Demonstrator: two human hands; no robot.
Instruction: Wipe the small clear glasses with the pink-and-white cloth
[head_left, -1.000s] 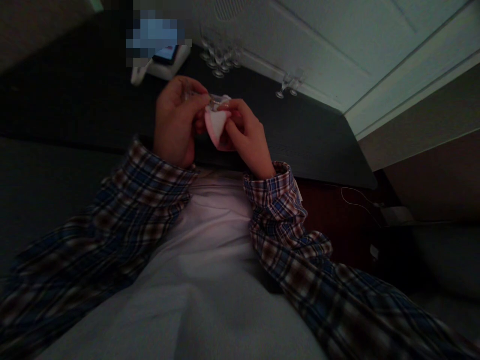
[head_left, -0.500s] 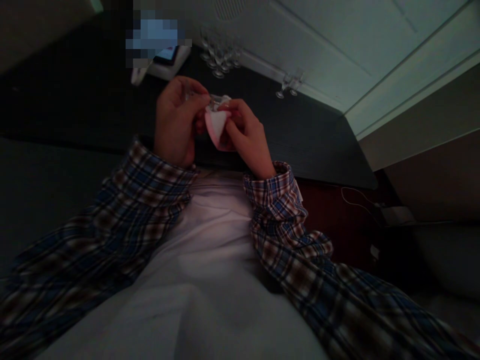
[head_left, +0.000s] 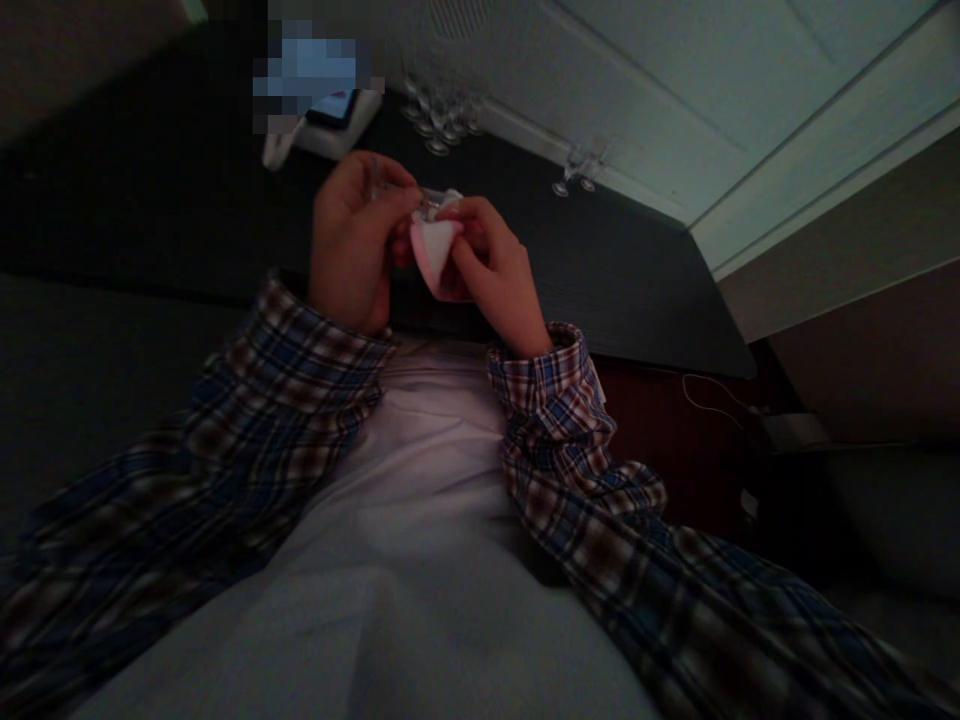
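My left hand [head_left: 356, 235] is closed around a clear glass [head_left: 431, 200], its fingers wrapped over most of it. A transparent part also shows between the fingers, and its full shape is hidden. In my right hand [head_left: 495, 265] is a pink-and-white cloth [head_left: 436, 245], pinched between thumb and fingers and pressed against the glass. A corner of the cloth hangs below the fingers. Both hands are close together over the near edge of the dark table [head_left: 630, 270].
Several stemmed glasses [head_left: 439, 125] stand by the wall at the back, with a smaller group of stemmed glasses [head_left: 581, 165] to their right. A white device with a screen [head_left: 334, 125] sits at the back left, partly blurred out. A white cable [head_left: 709, 405] lies at the right.
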